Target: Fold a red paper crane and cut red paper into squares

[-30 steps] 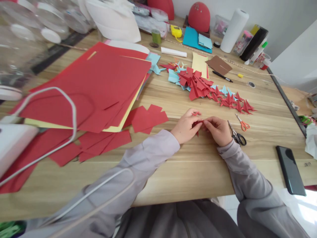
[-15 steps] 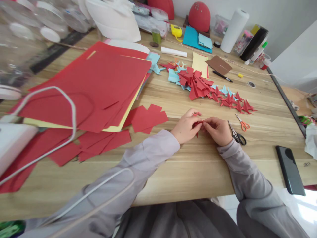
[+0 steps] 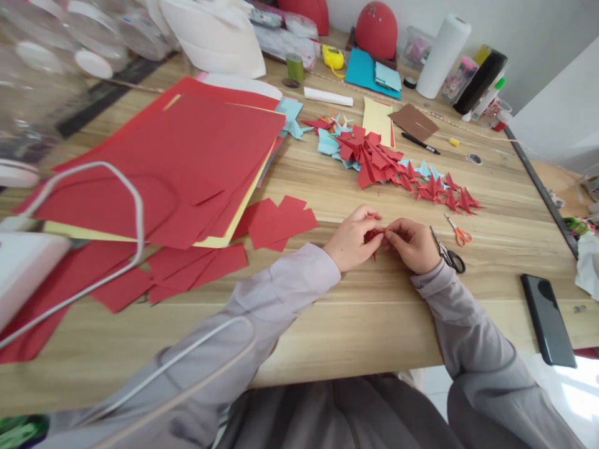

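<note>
Between my two hands is a small folded red paper piece (image 3: 373, 236), mostly covered by fingers. My left hand (image 3: 354, 239) is closed around its left part, and a red point sticks out below. The thumb and forefinger of my right hand (image 3: 411, 244) pinch its right end. Just right of that hand lie black-handled scissors (image 3: 453, 260) and orange-handled scissors (image 3: 462, 236). Beyond the hands spreads a heap of folded red and light-blue paper pieces (image 3: 372, 156), with pointed star-like ones at its right end. Red paper squares (image 3: 281, 224) lie left of my left hand.
A stack of large red sheets (image 3: 196, 149) covers the left of the table, near a white cable loop (image 3: 138, 212). Toward the back are a black pen (image 3: 420, 143), a yellow tape measure (image 3: 332, 57) and a white roll (image 3: 442, 56). A phone (image 3: 548, 319) lies at the right edge.
Almost nothing differs. My fingers shift very slightly on the red paper piece, while both arms and the things on the table stay in place.
</note>
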Tool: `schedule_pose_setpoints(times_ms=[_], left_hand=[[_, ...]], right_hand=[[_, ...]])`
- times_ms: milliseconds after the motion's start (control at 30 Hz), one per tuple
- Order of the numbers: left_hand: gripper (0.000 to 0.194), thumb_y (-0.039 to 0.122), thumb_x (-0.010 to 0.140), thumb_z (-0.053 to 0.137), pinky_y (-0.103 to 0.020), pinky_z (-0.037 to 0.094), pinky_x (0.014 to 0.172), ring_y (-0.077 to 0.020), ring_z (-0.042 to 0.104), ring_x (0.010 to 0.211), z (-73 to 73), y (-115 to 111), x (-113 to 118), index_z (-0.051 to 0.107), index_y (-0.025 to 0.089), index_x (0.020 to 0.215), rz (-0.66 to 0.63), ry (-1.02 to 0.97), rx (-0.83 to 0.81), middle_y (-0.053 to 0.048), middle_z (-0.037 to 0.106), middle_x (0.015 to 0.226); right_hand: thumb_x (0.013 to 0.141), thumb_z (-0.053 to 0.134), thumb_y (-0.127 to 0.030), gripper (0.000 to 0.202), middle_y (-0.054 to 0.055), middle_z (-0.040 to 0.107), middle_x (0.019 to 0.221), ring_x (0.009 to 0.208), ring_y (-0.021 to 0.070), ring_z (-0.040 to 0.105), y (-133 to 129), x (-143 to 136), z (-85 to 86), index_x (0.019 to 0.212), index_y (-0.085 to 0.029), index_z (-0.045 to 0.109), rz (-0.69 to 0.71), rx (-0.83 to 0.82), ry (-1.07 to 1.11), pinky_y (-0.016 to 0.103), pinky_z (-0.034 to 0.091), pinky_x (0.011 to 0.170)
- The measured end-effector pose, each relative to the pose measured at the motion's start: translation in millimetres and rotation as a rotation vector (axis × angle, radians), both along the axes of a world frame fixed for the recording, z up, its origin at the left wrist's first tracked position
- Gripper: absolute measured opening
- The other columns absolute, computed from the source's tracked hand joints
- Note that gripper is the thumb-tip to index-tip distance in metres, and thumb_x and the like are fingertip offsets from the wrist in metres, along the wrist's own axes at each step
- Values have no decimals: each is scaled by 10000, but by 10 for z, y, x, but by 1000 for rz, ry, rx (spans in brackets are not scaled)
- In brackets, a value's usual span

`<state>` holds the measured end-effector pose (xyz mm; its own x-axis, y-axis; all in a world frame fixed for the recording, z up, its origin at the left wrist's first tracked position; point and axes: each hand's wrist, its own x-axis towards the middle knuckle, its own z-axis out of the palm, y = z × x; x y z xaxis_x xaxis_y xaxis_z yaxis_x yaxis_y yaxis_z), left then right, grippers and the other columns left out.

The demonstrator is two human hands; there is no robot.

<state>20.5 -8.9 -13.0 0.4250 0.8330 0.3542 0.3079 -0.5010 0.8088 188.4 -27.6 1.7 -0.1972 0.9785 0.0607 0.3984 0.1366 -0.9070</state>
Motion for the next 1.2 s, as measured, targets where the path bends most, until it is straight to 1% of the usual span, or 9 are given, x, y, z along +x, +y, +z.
schedule_pose_setpoints(times_ms=[167, 333, 467, 700, 800, 1067, 1200], left_hand=[[92, 164, 791, 562, -305, 512, 769, -141, 585, 846, -3, 3, 0, 643, 154, 750, 27, -3, -8, -90, 560, 1054], [94, 165, 793, 561, -298, 512, 761, -141, 588, 858, -3, 5, 0, 647, 160, 757, 25, 1, -15, -86, 559, 1060], [107, 171, 798, 551, -305, 512, 772, -148, 590, 867, -5, 1, 3, 648, 154, 756, 17, -7, -18, -95, 556, 1063], [87, 165, 776, 567, -306, 509, 791, -149, 593, 861, 9, -5, 3, 634, 152, 721, 10, 5, -26, -88, 562, 1056], [90, 165, 777, 566, -301, 510, 780, -142, 591, 844, 12, -6, 5, 639, 156, 724, 16, 6, -33, -82, 564, 1056], [96, 171, 775, 575, -274, 505, 689, -107, 569, 726, -15, -1, 10, 656, 144, 732, 25, -8, 4, -85, 574, 1042], [88, 159, 775, 576, -266, 498, 668, -98, 557, 696, -30, 6, 9, 655, 139, 741, 33, -19, 17, -84, 577, 1025]], right_hand=[[758, 641, -529, 368, 29, 658, 639, 570, 137, 618, 15, 5, 28, 753, -161, 631, 32, -71, 61, 280, 528, 570], [750, 642, -547, 386, 28, 656, 656, 578, 130, 617, 17, 0, 44, 751, -162, 622, 41, -73, 84, 269, 524, 572], [756, 644, -519, 352, 19, 643, 647, 580, 130, 609, 16, 0, 37, 746, -170, 603, 46, -70, 77, 269, 514, 572], [791, 617, -405, 238, 10, 626, 622, 573, 134, 590, 5, 4, 14, 744, -172, 598, 53, -11, 42, 278, 489, 572], [789, 618, -393, 225, 13, 629, 624, 576, 138, 594, 2, 0, 11, 736, -176, 593, 44, -4, 30, 281, 490, 571], [758, 653, -446, 283, 15, 643, 631, 585, 135, 618, 17, 14, 22, 745, -167, 603, 51, -117, 114, 276, 508, 592], [743, 662, -475, 315, 20, 658, 653, 597, 133, 626, 25, 24, 38, 760, -164, 617, 47, -170, 161, 257, 493, 568]])
